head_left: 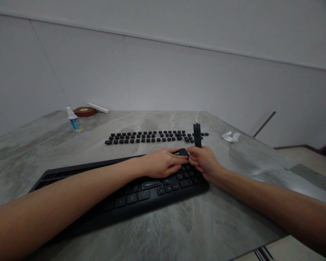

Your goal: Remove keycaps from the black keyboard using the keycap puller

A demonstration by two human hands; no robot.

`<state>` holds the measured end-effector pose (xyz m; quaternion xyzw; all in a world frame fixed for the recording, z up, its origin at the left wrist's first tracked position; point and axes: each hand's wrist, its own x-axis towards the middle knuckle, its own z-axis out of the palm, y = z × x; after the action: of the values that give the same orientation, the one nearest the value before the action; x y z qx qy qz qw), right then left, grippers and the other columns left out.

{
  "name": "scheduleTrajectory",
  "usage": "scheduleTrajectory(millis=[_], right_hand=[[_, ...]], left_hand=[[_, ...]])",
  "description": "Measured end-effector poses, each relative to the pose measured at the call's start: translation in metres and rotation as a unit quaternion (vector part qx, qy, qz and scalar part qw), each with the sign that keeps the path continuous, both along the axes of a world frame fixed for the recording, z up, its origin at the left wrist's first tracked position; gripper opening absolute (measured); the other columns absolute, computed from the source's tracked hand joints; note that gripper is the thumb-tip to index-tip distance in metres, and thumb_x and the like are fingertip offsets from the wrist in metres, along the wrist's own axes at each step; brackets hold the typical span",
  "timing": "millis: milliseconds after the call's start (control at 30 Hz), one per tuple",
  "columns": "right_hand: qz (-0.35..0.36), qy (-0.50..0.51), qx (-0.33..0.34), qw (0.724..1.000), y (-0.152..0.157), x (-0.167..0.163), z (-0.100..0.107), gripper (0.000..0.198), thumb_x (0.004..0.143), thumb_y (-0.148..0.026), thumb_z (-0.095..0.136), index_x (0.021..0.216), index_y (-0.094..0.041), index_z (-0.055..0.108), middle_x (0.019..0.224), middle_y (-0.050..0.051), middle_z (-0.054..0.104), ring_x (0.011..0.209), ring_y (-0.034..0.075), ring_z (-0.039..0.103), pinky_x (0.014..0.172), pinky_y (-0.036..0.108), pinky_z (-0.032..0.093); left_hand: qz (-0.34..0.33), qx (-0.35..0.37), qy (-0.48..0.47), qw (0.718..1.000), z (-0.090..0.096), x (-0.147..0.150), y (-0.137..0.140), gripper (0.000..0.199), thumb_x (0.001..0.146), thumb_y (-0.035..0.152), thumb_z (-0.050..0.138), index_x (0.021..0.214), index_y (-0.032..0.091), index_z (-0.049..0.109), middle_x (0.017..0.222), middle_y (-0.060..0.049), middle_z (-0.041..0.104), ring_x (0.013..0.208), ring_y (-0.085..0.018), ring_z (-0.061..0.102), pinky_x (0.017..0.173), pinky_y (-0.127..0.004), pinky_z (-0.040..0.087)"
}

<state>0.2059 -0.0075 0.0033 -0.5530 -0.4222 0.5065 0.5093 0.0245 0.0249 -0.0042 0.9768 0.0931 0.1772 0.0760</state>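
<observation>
A black keyboard point(130, 203) lies at a slant on the grey marbled tabletop, partly covered by my left forearm. My left hand point(164, 162) rests on its upper right part, fingers stretched out and touching the corner. Beside it, at the keyboard's right end, my right hand point(205, 161) is closed around a keycap puller point(197, 134). The puller's black handle sticks upward out of the grip. A thin wire shows near the fingertips of both hands, and what it touches is hidden. Behind the keyboard, loose black keycaps point(143, 136) are laid out in several rows.
A white spray bottle point(75, 121) with a blue label stands at the back left. Behind it are a reddish-brown box point(84, 111) and a white strip-like box point(98, 108). A crumpled white tissue point(230, 136) lies on the right. A pale wall point(157, 79) borders the table's far side.
</observation>
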Motion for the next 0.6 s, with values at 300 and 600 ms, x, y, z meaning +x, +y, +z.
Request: scheduleTrajectory(millis=[300, 600], right_hand=[[-0.021, 0.015, 0.045, 0.999, -0.0040, -0.0015, -0.0043, 0.034, 0.057, -0.027, 0.063, 0.043, -0.023, 0.032, 0.037, -0.009, 0.026, 0.029, 0.003, 0.024, 0.025, 0.017, 0.014], [-0.003, 0.016, 0.075, 0.997, -0.0080, -0.0001, -0.0047, 0.032, 0.056, -0.028, 0.063, 0.041, -0.022, 0.035, 0.035, -0.009, 0.028, 0.029, 0.004, 0.024, 0.027, 0.019, 0.014]], left_hand=[[0.005, -0.008, 0.011, 1.000, -0.0009, 0.0011, 0.0010, 0.037, 0.099, 0.016, 0.043, 0.135, 0.013, 0.053, 0.139, -0.007, 0.057, 0.133, -0.020, 0.049, 0.122, -0.039, 0.029], [-0.009, -0.001, 0.006, 1.000, 0.0014, 0.0026, 0.0004, 0.037, 0.098, 0.014, 0.041, 0.133, 0.015, 0.053, 0.136, -0.006, 0.059, 0.128, -0.019, 0.054, 0.122, -0.040, 0.029]])
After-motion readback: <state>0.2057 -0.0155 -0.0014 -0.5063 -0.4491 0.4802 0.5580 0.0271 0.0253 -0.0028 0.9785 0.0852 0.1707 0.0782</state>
